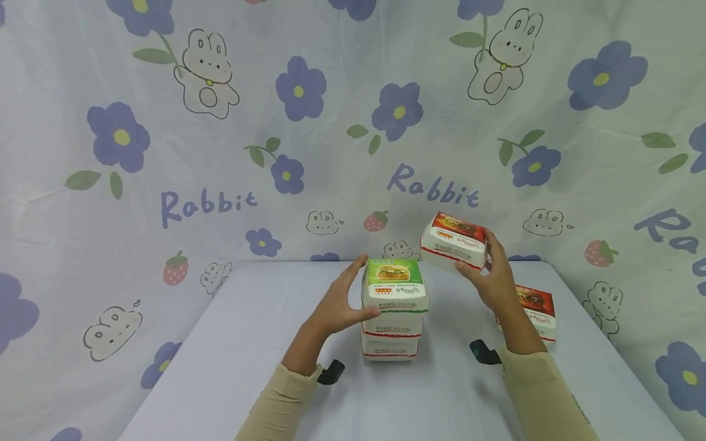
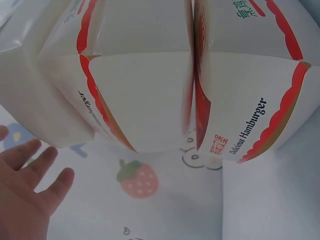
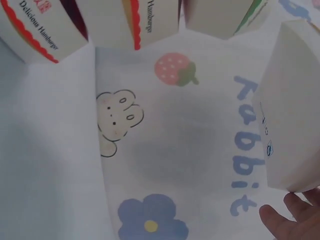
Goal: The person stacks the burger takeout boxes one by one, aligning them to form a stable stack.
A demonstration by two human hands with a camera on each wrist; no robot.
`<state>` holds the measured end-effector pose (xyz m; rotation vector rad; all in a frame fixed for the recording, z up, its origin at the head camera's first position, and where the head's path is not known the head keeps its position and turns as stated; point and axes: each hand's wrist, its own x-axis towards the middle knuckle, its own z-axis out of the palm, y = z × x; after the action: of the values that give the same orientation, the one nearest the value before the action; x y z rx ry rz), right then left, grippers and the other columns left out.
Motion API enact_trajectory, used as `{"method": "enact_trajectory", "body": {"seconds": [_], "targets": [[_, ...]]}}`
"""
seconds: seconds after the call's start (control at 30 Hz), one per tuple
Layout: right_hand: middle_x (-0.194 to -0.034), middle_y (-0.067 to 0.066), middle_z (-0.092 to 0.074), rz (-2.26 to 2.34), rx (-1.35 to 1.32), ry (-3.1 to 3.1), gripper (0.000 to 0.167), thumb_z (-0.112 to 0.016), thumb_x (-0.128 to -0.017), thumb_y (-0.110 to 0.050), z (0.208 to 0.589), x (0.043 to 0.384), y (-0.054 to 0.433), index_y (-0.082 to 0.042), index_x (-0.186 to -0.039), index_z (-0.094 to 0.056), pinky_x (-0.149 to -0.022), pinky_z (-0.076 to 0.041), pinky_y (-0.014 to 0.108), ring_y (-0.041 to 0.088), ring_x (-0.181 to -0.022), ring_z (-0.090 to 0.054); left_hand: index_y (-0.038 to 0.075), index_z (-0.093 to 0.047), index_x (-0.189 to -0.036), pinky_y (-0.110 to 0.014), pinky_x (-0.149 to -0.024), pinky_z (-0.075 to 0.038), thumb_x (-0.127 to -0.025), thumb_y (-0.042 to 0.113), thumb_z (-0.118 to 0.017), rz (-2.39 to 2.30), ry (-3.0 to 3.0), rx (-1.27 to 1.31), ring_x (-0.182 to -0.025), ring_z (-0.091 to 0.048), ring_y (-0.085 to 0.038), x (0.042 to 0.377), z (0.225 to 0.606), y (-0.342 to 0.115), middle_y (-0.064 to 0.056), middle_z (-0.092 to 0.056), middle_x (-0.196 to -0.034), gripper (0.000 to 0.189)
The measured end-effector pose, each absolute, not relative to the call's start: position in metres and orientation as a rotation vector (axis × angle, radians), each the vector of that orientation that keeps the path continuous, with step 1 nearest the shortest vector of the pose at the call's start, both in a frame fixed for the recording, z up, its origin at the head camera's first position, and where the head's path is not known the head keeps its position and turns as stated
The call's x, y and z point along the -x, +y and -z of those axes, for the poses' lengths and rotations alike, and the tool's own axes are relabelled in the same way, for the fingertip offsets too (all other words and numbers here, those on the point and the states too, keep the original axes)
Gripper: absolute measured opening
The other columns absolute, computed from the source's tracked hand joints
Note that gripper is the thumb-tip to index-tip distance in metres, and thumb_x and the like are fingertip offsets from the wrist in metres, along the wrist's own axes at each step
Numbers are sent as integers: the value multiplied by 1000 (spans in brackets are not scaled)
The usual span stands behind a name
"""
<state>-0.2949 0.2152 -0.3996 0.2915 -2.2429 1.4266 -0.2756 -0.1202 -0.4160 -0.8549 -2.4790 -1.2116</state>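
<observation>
Three burger boxes form a stack in the middle of the table: a green-topped burger box (image 1: 394,285) over two red-trimmed ones (image 1: 391,326). My left hand (image 1: 336,306) is spread at the left side of the top box, thumb along its front lower edge. In the left wrist view, its straight fingers (image 2: 57,187) lie right beside that box. To the right of the stack and higher, my right hand (image 1: 491,278) grips a red-topped burger box (image 1: 455,240) by its right side, tilted in the air. The right wrist view shows that box's pale underside (image 3: 292,110).
Another red-topped burger box (image 1: 535,300) sits on the white table (image 1: 220,367) at the right, partly hidden behind my right forearm. A curtain (image 1: 331,165) printed with rabbits and flowers hangs along the table's back edge. Dark wrist-camera mounts (image 1: 332,372) stick out below both wrists.
</observation>
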Motion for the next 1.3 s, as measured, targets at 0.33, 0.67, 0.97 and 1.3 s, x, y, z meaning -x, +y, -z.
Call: {"method": "enact_trajectory", "body": {"seconds": [0.33, 0.67, 0.97, 1.3], "targets": [[-159, 5, -20, -1428, -396, -2226, 92, -71, -87, -35, 389, 286, 203, -19, -157, -14, -107, -29, 60, 29, -144, -21, 37, -16, -156, -61, -106, -28, -70, 76, -66, 1219, -2463, 865, -142, -26, -19, 274, 413, -119, 8, -26, -157, 106], [-157, 6, -25, -1459, -466, -2247, 88, -69, -88, -36, 385, 278, 188, -28, -157, -15, -105, -29, 64, 34, -141, -25, 37, -16, -155, -63, -105, -28, -71, 75, -66, 1227, -2467, 852, -143, -25, -21, 272, 412, -121, 9, -25, -157, 105], [-155, 7, -27, -1489, -536, -2236, 87, -70, -86, -33, 382, 272, 172, -27, -156, -18, -106, -26, 65, 35, -141, -24, 42, -16, -154, -64, -104, -29, -71, 75, -64, 1221, -2445, 851, -143, -25, -22, 272, 409, -119, 8, -26, -157, 102], [-154, 9, -30, -1509, -620, -2260, 90, -73, -85, -28, 380, 266, 161, -27, -157, -19, -107, -27, 62, 33, -140, -27, 41, -15, -155, -63, -104, -30, -73, 77, -61, 1213, -2427, 868, -143, -26, -21, 273, 410, -118, 10, -25, -157, 100]]}}
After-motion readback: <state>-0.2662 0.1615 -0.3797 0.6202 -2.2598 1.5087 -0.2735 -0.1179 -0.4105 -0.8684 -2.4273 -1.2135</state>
